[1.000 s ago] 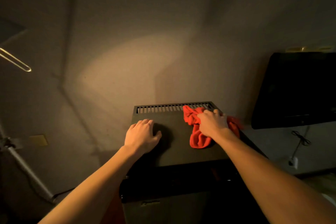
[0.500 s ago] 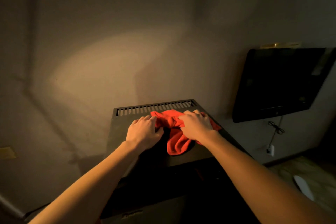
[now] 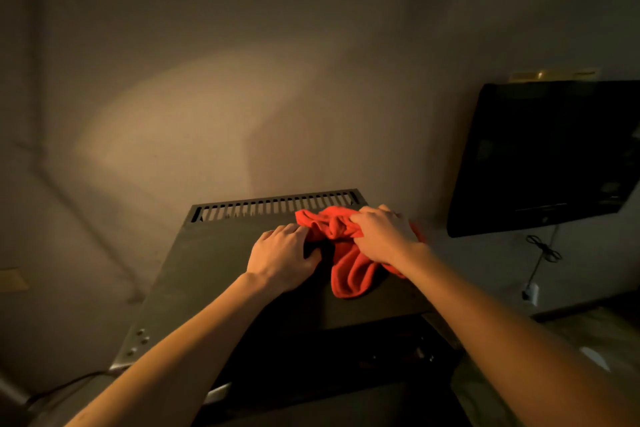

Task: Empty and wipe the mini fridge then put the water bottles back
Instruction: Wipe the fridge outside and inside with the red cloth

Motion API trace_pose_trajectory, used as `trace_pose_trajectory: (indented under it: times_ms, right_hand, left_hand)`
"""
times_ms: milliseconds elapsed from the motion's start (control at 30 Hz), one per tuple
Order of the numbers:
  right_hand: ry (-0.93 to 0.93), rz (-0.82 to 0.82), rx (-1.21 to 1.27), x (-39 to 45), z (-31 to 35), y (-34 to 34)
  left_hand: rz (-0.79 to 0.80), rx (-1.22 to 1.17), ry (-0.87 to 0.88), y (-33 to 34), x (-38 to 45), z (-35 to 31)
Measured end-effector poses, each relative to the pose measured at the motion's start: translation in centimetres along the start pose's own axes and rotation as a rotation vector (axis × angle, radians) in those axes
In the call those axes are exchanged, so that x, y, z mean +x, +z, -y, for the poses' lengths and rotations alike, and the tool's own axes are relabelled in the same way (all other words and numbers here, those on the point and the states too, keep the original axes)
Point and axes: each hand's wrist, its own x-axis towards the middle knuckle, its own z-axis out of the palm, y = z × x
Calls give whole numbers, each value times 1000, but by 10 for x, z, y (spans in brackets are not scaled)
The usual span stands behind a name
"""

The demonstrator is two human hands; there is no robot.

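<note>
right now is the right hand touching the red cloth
Touching. The head view shows the right hand bunching the red cloth under its curled fingers on the fridge top.

The right hand (image 3: 382, 236) covers the upper right part of the red cloth (image 3: 346, 270); whether its fingers curl round the fabric cannot be told. The left hand (image 3: 282, 258) hides the cloth's left edge. Both forearms screen the front of the fridge (image 3: 207, 260), whose lower body lies in deep shadow. The television (image 3: 550, 156) is cut off by the right edge. The cable (image 3: 543, 250) beneath it is thin and indistinct.
</note>
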Motion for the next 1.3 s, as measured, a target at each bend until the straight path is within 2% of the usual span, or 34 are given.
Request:
trace_pose_trajectory:
  times_ms: [167,367,667,933,1167,1300]
  right_hand:
    - [-54,-19,83,30,-15,5]
    - [-178,-5,102,23,-26,4]
    - [-276,-7,118,-29,-37,-4]
    - [-195,-2,150,-58,-30,-17]
    - [-100,-7,173,-46,-26,-18]
    - [-118,-44,210,-39,-31,-11]
  left_hand:
    - [-10,44,-110,0,0,-19]
    - [-5,54,-224,3,-9,-56]
    - [-28,42,-214,-7,-28,-87]
    - [-22,-49,-144,-10,-17,-101]
    - [13,-92,-185,-6,-11,-103]
    - [7,-89,-205,-1,-12,-108]
